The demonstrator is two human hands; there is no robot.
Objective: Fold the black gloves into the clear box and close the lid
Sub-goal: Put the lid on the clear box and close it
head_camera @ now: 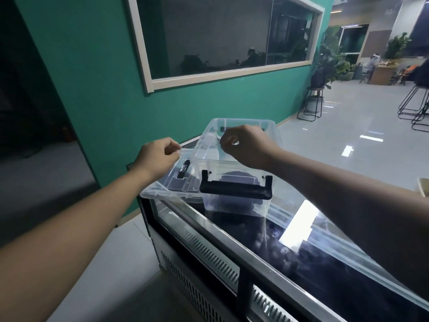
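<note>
A clear plastic box (234, 206) with a black handle (234, 190) stands on a glass-topped display case. Dark folded black gloves (236, 178) show through its front wall. The clear lid (206, 147), with black latches, is tilted over the box's left side, and its near-left corner rests low by the case's edge. My left hand (157, 159) pinches the lid's left rim. My right hand (246, 145) grips the lid farther back, above the box's opening.
The glass display case (301, 240) runs toward the lower right, with vent grilles on its front. A green wall with a window (220, 38) stands behind. Black stools (311, 105), plants and distant people are at the right over a shiny floor.
</note>
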